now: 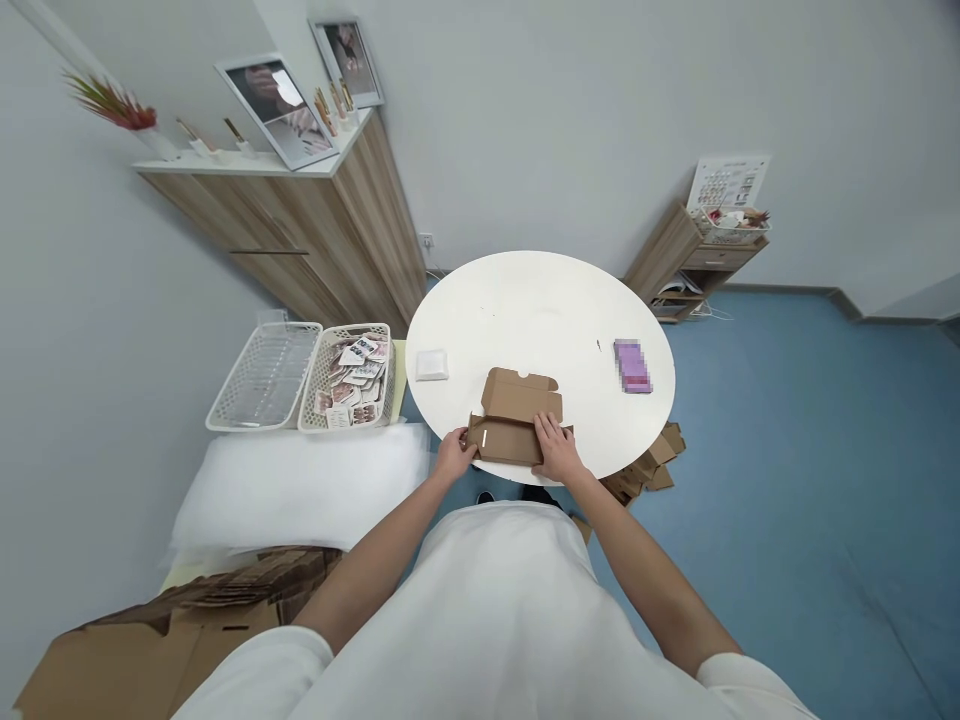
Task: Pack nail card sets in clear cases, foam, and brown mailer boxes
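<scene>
A brown cardboard mailer box (508, 438) lies at the near edge of the round white table (540, 300), its tabbed lid raised on the far side. At the box's left end, my left hand (454, 456) is closed on the side wall, its fingertips partly hidden. My right hand (556, 447) lies over the right end, fingers stretched across the side and into the box. A small white strip shows on the box floor near the left. Further left on the table is a white, flat, wrapped packet (432, 365).
A purple pack (633, 366) is at the table's right. To the left stand a white basket of printed cards (349, 385), a basket of clear plastic pieces (266, 375) and white sheeting (300, 490). Flattened cardboard (649, 465) lies on the floor at right; more cardboard (150, 650) sits lower left.
</scene>
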{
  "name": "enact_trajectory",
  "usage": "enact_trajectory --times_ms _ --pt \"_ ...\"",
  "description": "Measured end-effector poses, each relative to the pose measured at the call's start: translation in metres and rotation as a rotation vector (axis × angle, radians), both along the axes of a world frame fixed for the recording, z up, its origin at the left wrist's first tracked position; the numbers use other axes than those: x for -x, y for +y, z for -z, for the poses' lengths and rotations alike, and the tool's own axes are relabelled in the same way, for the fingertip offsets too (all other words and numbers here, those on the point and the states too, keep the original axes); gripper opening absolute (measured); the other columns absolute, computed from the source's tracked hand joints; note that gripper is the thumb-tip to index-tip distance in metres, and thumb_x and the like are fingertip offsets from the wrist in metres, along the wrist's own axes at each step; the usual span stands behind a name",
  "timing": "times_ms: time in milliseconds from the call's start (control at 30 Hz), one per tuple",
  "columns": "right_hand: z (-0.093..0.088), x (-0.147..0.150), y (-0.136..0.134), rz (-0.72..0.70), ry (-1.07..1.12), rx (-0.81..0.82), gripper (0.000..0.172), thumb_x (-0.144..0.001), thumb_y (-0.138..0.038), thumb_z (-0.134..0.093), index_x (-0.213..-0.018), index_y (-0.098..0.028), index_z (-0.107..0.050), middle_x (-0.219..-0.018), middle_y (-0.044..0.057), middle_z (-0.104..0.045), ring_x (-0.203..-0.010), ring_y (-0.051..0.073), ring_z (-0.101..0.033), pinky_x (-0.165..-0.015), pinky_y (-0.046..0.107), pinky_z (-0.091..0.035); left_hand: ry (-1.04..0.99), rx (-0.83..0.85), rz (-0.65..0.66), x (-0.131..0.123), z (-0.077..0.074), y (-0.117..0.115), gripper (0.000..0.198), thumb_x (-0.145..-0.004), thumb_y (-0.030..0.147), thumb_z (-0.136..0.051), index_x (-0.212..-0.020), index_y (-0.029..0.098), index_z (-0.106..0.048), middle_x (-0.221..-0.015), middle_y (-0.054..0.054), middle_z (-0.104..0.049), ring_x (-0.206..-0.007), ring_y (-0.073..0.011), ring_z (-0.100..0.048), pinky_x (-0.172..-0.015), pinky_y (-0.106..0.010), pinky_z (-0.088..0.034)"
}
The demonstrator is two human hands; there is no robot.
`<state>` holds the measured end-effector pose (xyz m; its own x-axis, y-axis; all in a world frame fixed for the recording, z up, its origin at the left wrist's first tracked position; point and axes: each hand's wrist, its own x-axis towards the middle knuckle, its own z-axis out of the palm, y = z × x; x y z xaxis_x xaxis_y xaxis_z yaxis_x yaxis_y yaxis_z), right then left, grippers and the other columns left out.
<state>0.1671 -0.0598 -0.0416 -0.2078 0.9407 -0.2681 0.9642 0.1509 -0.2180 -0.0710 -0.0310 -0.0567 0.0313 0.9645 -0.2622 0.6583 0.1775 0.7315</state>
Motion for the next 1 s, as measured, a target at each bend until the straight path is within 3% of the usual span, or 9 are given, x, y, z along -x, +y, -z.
enact_trajectory --times_ms 333,533,700,1000 --pt "-0.003 0.010 -0.004 0.024 -0.064 0.066 0.110 -0.056 -0.032 -0.069 -0.138 -0.018 0.003 -0.147 0.010 -0.002 -0.134 0.026 0.003 -0.101 0.043 -0.020 -0.109 -0.006 -0.033 -0.007 -0.005 -0.009 0.041 -0.070 0.024 -0.060 -0.108 0.013 -0.052 -0.103 -0.010 -0.058 -0.083 -0.0157 -0.058 -0.074 -0.028 -0.045" --pt "0.000 0.017 -0.006 0.045 -0.078 0.033 0.112 -0.055 -0.033 -0.070 -0.138 -0.017 0.004 -0.147 0.011 -0.005 -0.134 0.026 0.002 -0.102 0.044 -0.019 -0.095 -0.032 0.046 -0.019 -0.012 -0.016 0.061 -0.063 0.039 -0.067 -0.115 0.014 -0.046 -0.114 -0.013 -0.049 -0.095 -0.0206 -0.054 -0.079 -0.031 -0.043" --pt "0.002 0.015 -0.007 0.003 -0.044 0.027 0.119 -0.051 -0.038 -0.073 -0.139 -0.018 0.005 -0.146 0.012 -0.004 -0.133 0.028 0.005 -0.102 0.046 -0.018 -0.019 0.007 0.060 -0.017 -0.010 -0.012 0.043 -0.078 0.034 -0.050 -0.115 0.012 -0.043 -0.107 -0.012 -0.055 -0.098 -0.0198 -0.053 -0.079 -0.030 -0.042" --pt "-0.009 0.016 -0.008 -0.084 -0.043 0.096 0.125 -0.046 -0.051 -0.071 -0.139 -0.014 0.005 -0.146 0.015 0.000 -0.133 0.031 0.006 -0.103 0.049 -0.011 0.184 0.100 0.199 -0.008 -0.007 -0.005 0.022 -0.079 0.021 -0.043 -0.098 0.014 -0.049 -0.095 -0.010 -0.062 -0.090 -0.0204 -0.057 -0.070 -0.028 -0.041"
